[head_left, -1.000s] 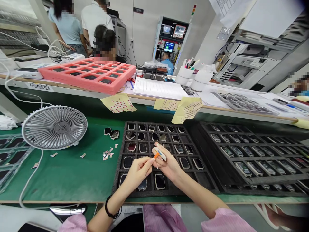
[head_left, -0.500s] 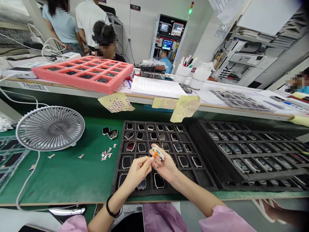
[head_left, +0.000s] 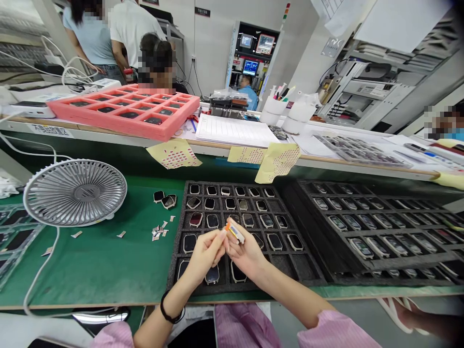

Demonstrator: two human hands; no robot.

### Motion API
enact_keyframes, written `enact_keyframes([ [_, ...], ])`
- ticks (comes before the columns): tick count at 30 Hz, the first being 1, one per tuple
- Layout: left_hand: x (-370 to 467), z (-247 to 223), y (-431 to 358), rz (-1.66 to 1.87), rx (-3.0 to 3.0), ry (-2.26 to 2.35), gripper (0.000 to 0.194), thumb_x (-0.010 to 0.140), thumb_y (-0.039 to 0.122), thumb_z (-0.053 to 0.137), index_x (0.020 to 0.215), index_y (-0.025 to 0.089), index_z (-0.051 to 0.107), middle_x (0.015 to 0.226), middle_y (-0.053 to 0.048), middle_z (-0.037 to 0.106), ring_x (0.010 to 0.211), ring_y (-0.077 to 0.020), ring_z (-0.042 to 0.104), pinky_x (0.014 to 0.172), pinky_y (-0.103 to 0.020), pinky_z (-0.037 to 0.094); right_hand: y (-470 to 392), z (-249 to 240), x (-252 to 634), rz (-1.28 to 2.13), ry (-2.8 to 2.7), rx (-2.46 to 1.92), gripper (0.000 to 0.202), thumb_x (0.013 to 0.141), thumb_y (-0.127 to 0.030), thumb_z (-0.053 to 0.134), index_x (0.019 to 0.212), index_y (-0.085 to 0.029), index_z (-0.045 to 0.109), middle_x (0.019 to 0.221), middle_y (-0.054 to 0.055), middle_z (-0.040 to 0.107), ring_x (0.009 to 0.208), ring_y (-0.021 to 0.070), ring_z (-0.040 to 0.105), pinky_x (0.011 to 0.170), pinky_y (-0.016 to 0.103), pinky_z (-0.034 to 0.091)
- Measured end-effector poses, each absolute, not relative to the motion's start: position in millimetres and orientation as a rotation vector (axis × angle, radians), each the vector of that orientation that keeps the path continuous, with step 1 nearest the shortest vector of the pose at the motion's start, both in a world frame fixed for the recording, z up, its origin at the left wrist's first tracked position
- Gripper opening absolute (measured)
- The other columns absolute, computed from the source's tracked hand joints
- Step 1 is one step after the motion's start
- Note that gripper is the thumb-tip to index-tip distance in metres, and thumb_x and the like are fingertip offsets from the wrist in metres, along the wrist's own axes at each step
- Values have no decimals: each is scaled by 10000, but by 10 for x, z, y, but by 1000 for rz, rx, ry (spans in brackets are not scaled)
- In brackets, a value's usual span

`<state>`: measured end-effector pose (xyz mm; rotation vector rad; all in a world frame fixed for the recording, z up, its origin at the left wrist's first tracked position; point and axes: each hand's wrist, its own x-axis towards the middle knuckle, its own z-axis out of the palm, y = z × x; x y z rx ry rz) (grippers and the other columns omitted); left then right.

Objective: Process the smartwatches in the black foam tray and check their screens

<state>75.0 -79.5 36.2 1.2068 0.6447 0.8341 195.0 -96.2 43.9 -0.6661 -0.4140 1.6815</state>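
In the head view my right hand (head_left: 250, 251) is closed around a small pale watch-sized piece (head_left: 237, 233) with blue and yellow on its face, tilted above the black foam tray (head_left: 290, 263). My left hand (head_left: 208, 251) meets it from the left, thumb and finger pinched at a small orange strip (head_left: 227, 226) by the piece's upper left edge. Whether the strip is fixed to the piece, I cannot tell. Under both hands, the tray's compartments hold several square watches (head_left: 274, 241). Part of the tray is hidden by my hands.
A white fan (head_left: 76, 193) stands left on the green mat (head_left: 90, 270). Small connector pieces (head_left: 157, 233) and loose watches (head_left: 169, 201) lie beside the tray. Another filled foam tray (head_left: 344, 261) is at right. A shelf behind carries a pink foam tray (head_left: 170, 128) and papers (head_left: 232, 129).
The orange strip has shifted up and left, from across the piece's face to its upper left edge. My left fingers have moved slightly left, and the piece has turned in my right hand.
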Motion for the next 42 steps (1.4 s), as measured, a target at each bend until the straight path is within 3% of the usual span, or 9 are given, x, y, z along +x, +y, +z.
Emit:
enact_keyframes([
  [4, 730, 416, -762, 922, 1326, 728, 426, 847, 542, 507, 641, 174, 446, 511, 61, 424, 430, -60, 363, 424, -179, 314, -991, 413, 1906, 1440, -582, -845, 239, 819, -371, 662, 804, -228, 472, 486, -120, 387, 342, 24, 189, 337, 135, 190],
  [8, 771, 424, -791, 1033, 1601, 899, 305, 911, 390, 428, 686, 185, 429, 584, 45, 454, 512, -90, 432, 502, -203, 353, -999, 395, 1858, 1185, -775, -1049, 210, 846, -415, 608, 899, -255, 483, 710, -62, 491, 485, 59, 391, 392, 147, 314],
  [12, 798, 403, -807, 1183, 1780, 1054, 228, 929, 295, 345, 772, 183, 467, 589, 44, 465, 481, -97, 432, 486, -212, 333, -953, 419, 1752, 823, -1070, -1138, 125, 897, -362, 531, 919, -244, 499, 880, -2, 519, 790, 134, 531, 656, 248, 480],
  [15, 719, 390, -775, 1226, 1837, 1082, 222, 921, 294, 359, 762, 188, 471, 545, 59, 424, 432, -93, 387, 447, -211, 296, -878, 463, 1706, 704, -1208, -1080, 110, 886, -321, 548, 908, -235, 482, 846, -4, 523, 804, 142, 544, 755, 286, 473],
  [21, 7, 399, -525, 1430, 1482, 1448, 320, 932, 410, 331, 674, 222, 347, 535, 58, 366, 410, -96, 336, 414, -206, 271, -591, 396, 2651, 534, -1040, -1347, 222, 882, -466, 484, 963, -278, 397, 773, -42, 489, 508, 102, 434, 438, 224, 359],
  [24, -372, 330, -378, 1062, 1700, 1678, 315, 897, 375, 407, 631, 218, 346, 512, 37, 433, 442, -118, 404, 468, -208, 301, -418, 256, 3484, 246, -1205, -1776, 292, 841, -524, 478, 887, -236, 466, 661, -36, 485, 498, 129, 439, 497, 268, 373],
  [32, -523, 56, -253, 444, 1931, 1971, 265, 897, 367, 423, 686, 213, 468, 560, -46, 564, 563, -235, 582, 490, -222, 281, -331, -81, 4194, 81, -1481, -2001, 194, 807, -379, 532, 732, -201, 545, 776, 87, 593, 781, 250, 530, 713, 357, 383],
  [35, -525, 61, -256, 435, 1920, 2001, 285, 902, 413, 388, 708, 216, 458, 581, -53, 567, 595, -255, 599, 502, -234, 300, -358, -133, 4085, 9, -1553, -2037, 189, 835, -359, 509, 769, -192, 568, 931, 143, 598, 944, 300, 505, 800, 404, 359],
  [42, -470, 74, -264, 709, 1699, 1724, 370, 900, 385, 235, 650, 217, 450, 605, -28, 538, 592, -201, 545, 574, -271, 381, -231, -233, 3872, 130, -1600, -2032, 355, 825, -446, 540, 569, -222, 435, 756, 137, 586, 867, 300, 527, 778, 413, 384],
])
